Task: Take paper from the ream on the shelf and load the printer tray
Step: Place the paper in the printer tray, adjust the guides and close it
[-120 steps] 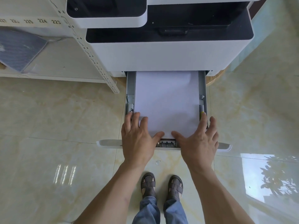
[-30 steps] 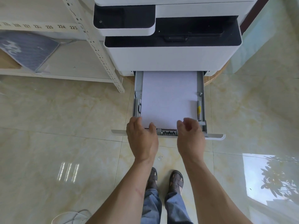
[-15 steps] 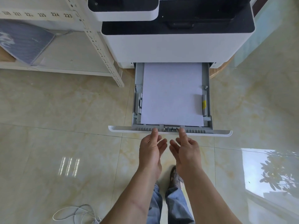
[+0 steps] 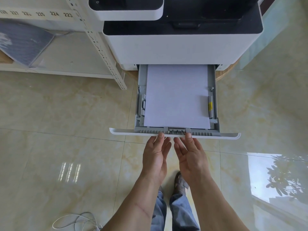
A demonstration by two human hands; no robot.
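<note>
The grey printer tray (image 4: 215, 100) is pulled out from the base of the white printer (image 4: 176, 45). A flat stack of white paper (image 4: 176, 97) lies inside it between the side guides. The tray's white front panel (image 4: 126, 132) faces me. My left hand (image 4: 155, 157) and my right hand (image 4: 191, 157) are side by side just in front of the panel, palms turned toward each other, fingers apart. Each hand's thumb tip touches the panel's top edge near the middle. Neither hand holds anything.
A white metal shelf (image 4: 70, 70) stands left of the printer, with a grey patterned pack (image 4: 25, 45) on it and a perforated upright post (image 4: 103, 50). A white cable (image 4: 76, 221) lies on the glossy tiled floor at bottom left. My feet are below the hands.
A second ago both hands were on the paper's front edge inside the tray. They have drawn back out of the tray and now touch the front panel with open fingers.
</note>
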